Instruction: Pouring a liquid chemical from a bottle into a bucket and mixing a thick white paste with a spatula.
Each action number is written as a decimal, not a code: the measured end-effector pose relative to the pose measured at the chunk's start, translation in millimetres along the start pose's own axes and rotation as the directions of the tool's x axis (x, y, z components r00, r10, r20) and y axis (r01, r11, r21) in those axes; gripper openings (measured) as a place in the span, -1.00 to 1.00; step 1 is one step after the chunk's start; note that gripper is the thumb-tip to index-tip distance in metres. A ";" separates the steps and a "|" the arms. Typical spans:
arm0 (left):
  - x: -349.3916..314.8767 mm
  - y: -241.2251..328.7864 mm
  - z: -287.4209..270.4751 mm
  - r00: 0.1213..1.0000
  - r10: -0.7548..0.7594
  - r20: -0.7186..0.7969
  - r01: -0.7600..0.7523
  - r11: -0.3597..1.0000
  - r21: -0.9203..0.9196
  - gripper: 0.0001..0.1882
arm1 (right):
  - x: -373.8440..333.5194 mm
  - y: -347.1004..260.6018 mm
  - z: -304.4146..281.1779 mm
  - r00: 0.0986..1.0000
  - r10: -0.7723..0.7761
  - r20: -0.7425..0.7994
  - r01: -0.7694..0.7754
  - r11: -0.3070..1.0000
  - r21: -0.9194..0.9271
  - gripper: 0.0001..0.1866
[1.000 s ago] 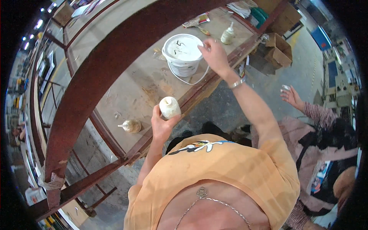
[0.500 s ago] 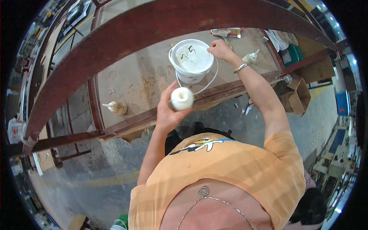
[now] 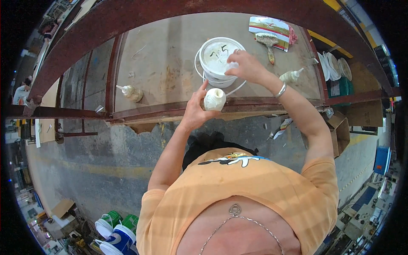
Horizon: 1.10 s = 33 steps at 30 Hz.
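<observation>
Near the middle of the frame, the left hand [image 3: 196,109] wraps its fingers and thumb around a white squeeze bottle [image 3: 215,102], its open mouth facing up, at the front edge of the tabletop [image 3: 161,51]. Just above and to the right, the right hand [image 3: 247,67] pinches a small whitish translucent piece [image 3: 231,66], too blurred to identify, over a lidded white bucket [image 3: 212,63]. One nozzle bottle [image 3: 132,93] lies at center left, another [image 3: 290,76] right of the bucket. A flat paintbrush [image 3: 267,40] rests at upper right.
</observation>
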<state>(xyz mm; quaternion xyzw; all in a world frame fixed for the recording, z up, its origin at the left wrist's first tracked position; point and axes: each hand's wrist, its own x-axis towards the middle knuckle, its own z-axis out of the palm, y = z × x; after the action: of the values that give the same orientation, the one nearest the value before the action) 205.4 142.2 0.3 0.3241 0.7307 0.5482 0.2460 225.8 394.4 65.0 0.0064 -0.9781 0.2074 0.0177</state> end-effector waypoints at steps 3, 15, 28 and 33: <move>-8.1 -5.7 2.8 0.997 -0.049 -0.066 0.035 0.981 -0.191 0.07 | 1.7 -10.5 10.3 0.995 -0.102 -0.022 0.102 0.995 0.012 -0.68; 4.5 -5.2 1.7 0.972 0.234 0.036 -0.237 0.964 0.125 -0.32 | 29.6 -32.8 -12.6 0.946 -0.251 0.204 0.285 0.945 -0.162 -0.79; -55.9 -29.1 -22.0 0.975 -0.121 -0.188 0.058 0.949 -0.308 0.06 | -60.1 116.1 -54.4 0.604 0.718 -0.345 0.062 0.389 0.919 -0.82; -83.5 -17.4 -36.1 0.943 -0.274 -0.190 0.172 0.887 -0.428 -0.06 | -112.4 143.2 44.3 0.478 0.852 -0.213 0.239 0.107 0.965 -0.88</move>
<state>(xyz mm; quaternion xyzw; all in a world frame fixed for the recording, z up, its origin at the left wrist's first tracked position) 232.0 53.7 -6.0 0.1089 0.6586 0.6910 0.2773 333.8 507.8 -37.7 -0.3274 -0.4510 0.7351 0.3861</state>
